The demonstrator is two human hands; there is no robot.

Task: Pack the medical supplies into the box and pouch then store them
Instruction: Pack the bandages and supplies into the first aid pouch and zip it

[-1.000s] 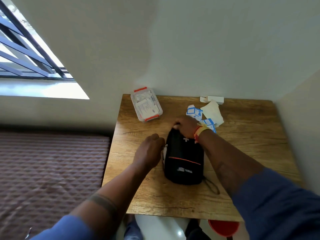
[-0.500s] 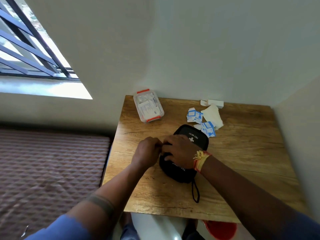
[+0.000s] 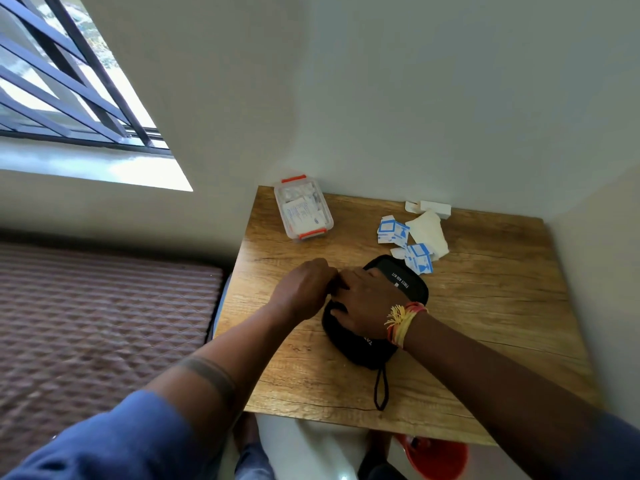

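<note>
A quilted brown mattress [image 3: 104, 327] is seen at 9 o'clock of the wooden table [image 3: 485, 323]. The left forearm is extended from 7 o'clock toward the table centre, a dark band seen around it above the blue sleeve. The left hand [image 3: 304, 289] is curled with knuckles up, fingertips pinched at the left edge of the black first-aid pouch [image 3: 398, 282]; what is pinched cannot be told. A clear box [image 3: 303, 211] with orange latches, lid on and packets inside, is placed at 11 o'clock of the pouch, well apart. The right hand [image 3: 367, 306] is laid palm-down on the pouch, fingers spread and pressing, thumb at the near edge; a red-yellow thread band [image 3: 403, 320] is worn at the wrist. The right forearm enters from 4 o'clock. The pouch lies flat at table centre, its cord loop [image 3: 381, 389] trailing toward 6 o'clock. Blue-white sachets [image 3: 393, 232] and white gauze [image 3: 427, 233] are scattered at 1 o'clock, just beside the pouch.
</note>
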